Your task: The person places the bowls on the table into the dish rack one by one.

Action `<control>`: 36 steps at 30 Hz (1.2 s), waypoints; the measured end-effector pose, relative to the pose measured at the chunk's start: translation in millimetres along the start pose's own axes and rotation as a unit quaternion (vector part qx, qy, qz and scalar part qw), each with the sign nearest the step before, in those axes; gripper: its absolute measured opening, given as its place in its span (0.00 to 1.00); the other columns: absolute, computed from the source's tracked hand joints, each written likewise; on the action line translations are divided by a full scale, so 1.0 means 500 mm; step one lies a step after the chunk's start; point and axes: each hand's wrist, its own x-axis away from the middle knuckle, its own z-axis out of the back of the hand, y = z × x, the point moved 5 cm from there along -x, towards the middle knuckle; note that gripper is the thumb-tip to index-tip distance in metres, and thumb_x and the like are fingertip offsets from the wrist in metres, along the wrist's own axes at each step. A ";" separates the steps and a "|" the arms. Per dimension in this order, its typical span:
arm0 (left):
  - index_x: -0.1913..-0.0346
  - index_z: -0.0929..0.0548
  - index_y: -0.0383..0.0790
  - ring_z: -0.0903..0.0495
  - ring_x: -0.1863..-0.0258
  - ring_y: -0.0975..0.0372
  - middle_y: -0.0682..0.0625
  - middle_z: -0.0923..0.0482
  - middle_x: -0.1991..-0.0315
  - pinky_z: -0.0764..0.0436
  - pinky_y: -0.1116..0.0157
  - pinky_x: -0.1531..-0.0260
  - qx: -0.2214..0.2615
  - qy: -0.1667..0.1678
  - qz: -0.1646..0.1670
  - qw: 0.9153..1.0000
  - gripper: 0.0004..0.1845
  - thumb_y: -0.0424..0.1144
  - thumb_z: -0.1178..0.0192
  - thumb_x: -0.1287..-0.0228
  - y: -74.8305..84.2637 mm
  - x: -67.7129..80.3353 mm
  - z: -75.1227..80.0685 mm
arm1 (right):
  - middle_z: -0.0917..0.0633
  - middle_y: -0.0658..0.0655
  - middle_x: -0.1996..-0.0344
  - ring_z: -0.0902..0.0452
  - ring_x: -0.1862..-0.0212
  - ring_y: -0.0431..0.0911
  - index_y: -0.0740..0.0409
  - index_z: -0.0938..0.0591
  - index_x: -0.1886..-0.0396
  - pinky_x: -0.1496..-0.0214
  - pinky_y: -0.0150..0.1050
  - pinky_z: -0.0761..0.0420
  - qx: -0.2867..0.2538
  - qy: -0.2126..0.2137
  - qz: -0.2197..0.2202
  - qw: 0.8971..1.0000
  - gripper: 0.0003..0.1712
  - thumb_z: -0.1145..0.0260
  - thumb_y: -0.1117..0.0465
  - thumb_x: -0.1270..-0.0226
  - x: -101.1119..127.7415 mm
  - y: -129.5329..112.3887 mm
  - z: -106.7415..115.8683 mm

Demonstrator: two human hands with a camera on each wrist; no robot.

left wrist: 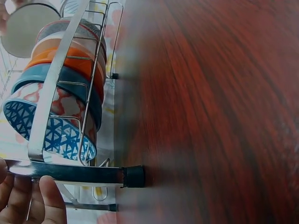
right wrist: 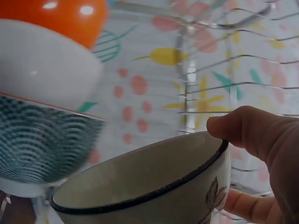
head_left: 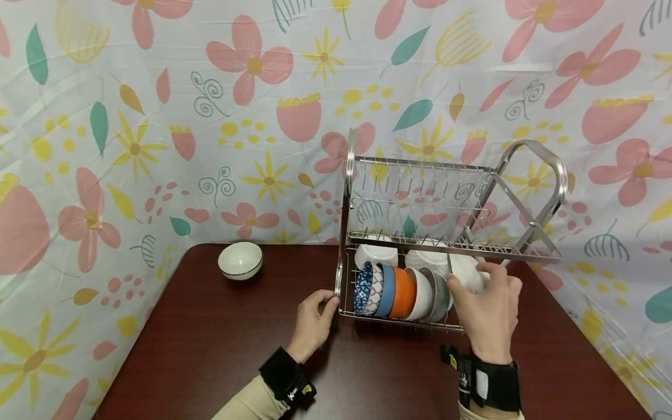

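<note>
My right hand [head_left: 488,312] pinches the rim of a white bowl [right wrist: 140,170] at the right end of the dish rack's lower tier. This bowl has a dark rim and a brown leaf motif, and it stands tilted. Beside it is a row of nested bowls on edge: a grey one with a wave pattern [right wrist: 42,140], a white one [head_left: 422,296], an orange one [head_left: 403,293], a blue one [head_left: 385,291] and two patterned ones. My left hand [head_left: 312,322] grips the lower left side frame of the metal dish rack [head_left: 345,233].
Behind the row, white bowls [head_left: 377,255] stand on the lower tier. The rack's upper tier [head_left: 420,204] has wire slots and overhangs them. Another white bowl [head_left: 240,261] sits at the back left of the dark wooden table [head_left: 226,350]. A flowered cloth [head_left: 252,146] hangs behind.
</note>
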 end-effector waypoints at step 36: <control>0.60 0.17 0.40 0.20 0.64 0.62 0.52 0.18 0.63 0.22 0.66 0.65 0.016 0.003 0.009 1.000 0.05 0.37 0.41 0.32 -0.007 0.001 0.001 | 0.23 0.74 0.55 0.25 0.58 0.64 0.70 0.29 0.46 0.63 0.54 0.28 0.046 -0.167 -0.019 0.985 0.40 0.45 0.36 0.35 -0.028 0.089 -0.097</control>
